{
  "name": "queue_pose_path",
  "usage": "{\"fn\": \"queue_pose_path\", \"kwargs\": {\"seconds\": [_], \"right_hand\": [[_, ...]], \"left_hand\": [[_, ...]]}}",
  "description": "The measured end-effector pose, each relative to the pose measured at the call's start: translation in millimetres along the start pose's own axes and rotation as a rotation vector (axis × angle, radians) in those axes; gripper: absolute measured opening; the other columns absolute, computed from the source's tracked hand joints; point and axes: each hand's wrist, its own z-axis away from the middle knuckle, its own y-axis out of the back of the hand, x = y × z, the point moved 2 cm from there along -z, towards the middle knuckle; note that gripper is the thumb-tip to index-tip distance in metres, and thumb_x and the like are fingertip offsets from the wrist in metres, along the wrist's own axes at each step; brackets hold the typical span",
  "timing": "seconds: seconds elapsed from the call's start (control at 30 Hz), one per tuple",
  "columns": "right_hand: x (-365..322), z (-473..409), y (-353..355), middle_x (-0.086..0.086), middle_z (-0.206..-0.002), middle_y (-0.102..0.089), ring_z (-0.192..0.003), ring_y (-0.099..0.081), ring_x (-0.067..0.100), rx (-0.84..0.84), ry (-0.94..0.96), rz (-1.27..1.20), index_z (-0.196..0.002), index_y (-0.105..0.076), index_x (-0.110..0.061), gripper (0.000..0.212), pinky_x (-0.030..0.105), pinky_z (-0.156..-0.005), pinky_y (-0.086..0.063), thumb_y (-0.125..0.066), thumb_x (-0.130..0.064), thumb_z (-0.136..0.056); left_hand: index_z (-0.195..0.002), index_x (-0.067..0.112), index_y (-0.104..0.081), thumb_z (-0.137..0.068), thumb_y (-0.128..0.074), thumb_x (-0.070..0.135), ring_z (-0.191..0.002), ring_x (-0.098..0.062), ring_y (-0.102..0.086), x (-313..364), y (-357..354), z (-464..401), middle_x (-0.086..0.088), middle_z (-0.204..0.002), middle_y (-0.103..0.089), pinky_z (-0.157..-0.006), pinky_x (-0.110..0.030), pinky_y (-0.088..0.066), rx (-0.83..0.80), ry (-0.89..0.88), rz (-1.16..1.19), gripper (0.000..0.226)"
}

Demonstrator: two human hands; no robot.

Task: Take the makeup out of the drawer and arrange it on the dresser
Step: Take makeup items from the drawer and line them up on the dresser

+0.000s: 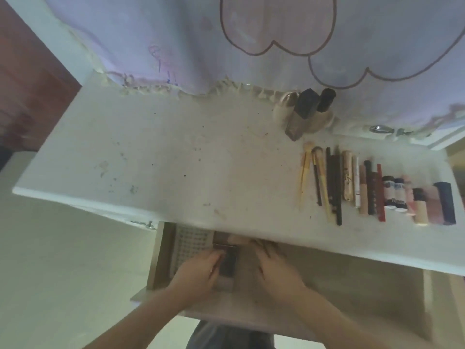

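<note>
The drawer (352,280) stands pulled out below the white dresser top (176,152). Both my hands are inside its left part. My left hand (196,273) grips a dark rectangular makeup case (227,263) from the left side. My right hand (274,265) reaches in beside it with fingers extended toward the back of the drawer, where blur hides what they touch. A pale perforated tray (191,243) lies in the drawer's left end. On the dresser's right side lies a row of brushes, pencils, tubes and small bottles (372,190).
A few upright bottles (307,109) stand at the back right near the draped lilac cloth (226,41). A metal handle (380,128) shows at the right. The pale floor (63,273) lies to the left, with a dark red door (27,79) beyond.
</note>
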Motion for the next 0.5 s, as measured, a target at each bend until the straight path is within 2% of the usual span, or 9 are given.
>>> {"fn": "queue_pose_path", "kwargs": {"seconds": [0.03,0.07,0.17,0.23,0.3,0.33,0.37,0.43,0.5], "right_hand": [[4,-14,-6,0.001,-0.155,-0.024,-0.140,-0.027,0.022,-0.017,-0.069,-0.002,-0.149,-0.020,-0.019,0.054,0.036,-0.115,-0.023,-0.038,-0.018,-0.098],[7,-29,-11,0.004,-0.152,-0.030,-0.137,-0.032,0.023,0.018,-0.120,-0.091,-0.147,-0.027,-0.017,0.050,0.038,-0.115,-0.025,-0.039,-0.017,-0.099],[8,-47,-10,-0.001,-0.138,-0.049,-0.122,-0.047,0.016,0.325,-0.221,-0.545,-0.134,-0.046,-0.019,0.039,0.036,-0.111,-0.033,-0.054,-0.019,-0.095],[8,-46,-10,-0.007,-0.136,-0.051,-0.124,-0.047,0.012,0.414,-0.151,-0.481,-0.129,-0.049,-0.028,0.038,0.035,-0.112,-0.034,-0.057,-0.021,-0.093],[12,-41,-11,-0.025,-0.129,-0.052,-0.121,-0.047,-0.001,0.435,-0.088,-0.271,-0.119,-0.046,-0.051,0.038,0.017,-0.106,-0.036,-0.061,-0.034,-0.088],[15,-37,-14,-0.034,-0.124,-0.050,-0.116,-0.045,-0.010,0.368,-0.076,-0.252,-0.116,-0.044,-0.059,0.043,0.007,-0.098,-0.036,-0.063,-0.041,-0.082],[17,-32,-18,-0.033,-0.129,-0.046,-0.118,-0.043,-0.009,0.262,-0.065,-0.255,-0.122,-0.039,-0.059,0.051,0.006,-0.095,-0.037,-0.061,-0.039,-0.082],[22,-15,-27,-0.003,-0.140,-0.039,-0.123,-0.044,0.017,0.028,-0.156,-0.006,-0.141,-0.028,-0.035,0.060,0.025,-0.095,-0.041,-0.053,-0.025,-0.088],[25,8,-26,0.008,-0.132,-0.042,-0.114,-0.049,0.025,-0.102,-0.244,-0.007,-0.136,-0.034,-0.020,0.050,0.031,-0.086,-0.043,-0.052,-0.024,-0.089]], "left_hand": [[-0.140,0.024,-0.038,-0.098,-0.038,0.027,-0.125,-0.013,-0.042,-6,-8,-8,0.003,-0.141,-0.043,-0.100,-0.027,-0.038,-0.015,0.033,-0.050,0.043],[-0.145,0.022,-0.030,-0.098,-0.038,0.026,-0.131,-0.014,-0.036,-10,-16,-17,0.002,-0.148,-0.034,-0.104,-0.028,-0.034,-0.024,0.047,-0.104,0.048],[-0.150,0.017,-0.013,-0.094,-0.041,0.020,-0.139,-0.019,-0.024,-10,-35,-34,-0.002,-0.156,-0.016,-0.113,-0.033,-0.018,-0.079,0.075,-0.314,0.062],[-0.149,0.014,-0.014,-0.091,-0.042,0.017,-0.138,-0.023,-0.027,-7,-42,-36,-0.005,-0.155,-0.018,-0.114,-0.037,-0.015,-0.079,0.080,-0.419,0.064],[-0.146,0.014,-0.020,-0.089,-0.042,0.017,-0.133,-0.025,-0.031,-4,-43,-35,-0.007,-0.149,-0.027,-0.112,-0.038,-0.019,-0.047,0.069,-0.477,0.061],[-0.144,0.014,-0.026,-0.089,-0.042,0.017,-0.130,-0.026,-0.033,-2,-42,-35,-0.008,-0.144,-0.032,-0.110,-0.038,-0.021,-0.030,0.069,-0.480,0.058],[-0.139,0.014,-0.034,-0.089,-0.042,0.017,-0.127,-0.027,-0.035,-1,-40,-37,-0.009,-0.139,-0.036,-0.107,-0.038,-0.025,-0.017,0.072,-0.472,0.051],[-0.123,0.012,-0.050,-0.091,-0.045,0.022,-0.123,-0.029,-0.036,1,-32,-43,-0.012,-0.130,-0.041,-0.098,-0.038,-0.033,-0.031,0.095,-0.432,0.034],[-0.116,0.011,-0.054,-0.090,-0.049,0.024,-0.122,-0.030,-0.040,0,-25,-45,-0.012,-0.127,-0.046,-0.092,-0.036,-0.039,-0.105,0.123,-0.253,0.029]]}}
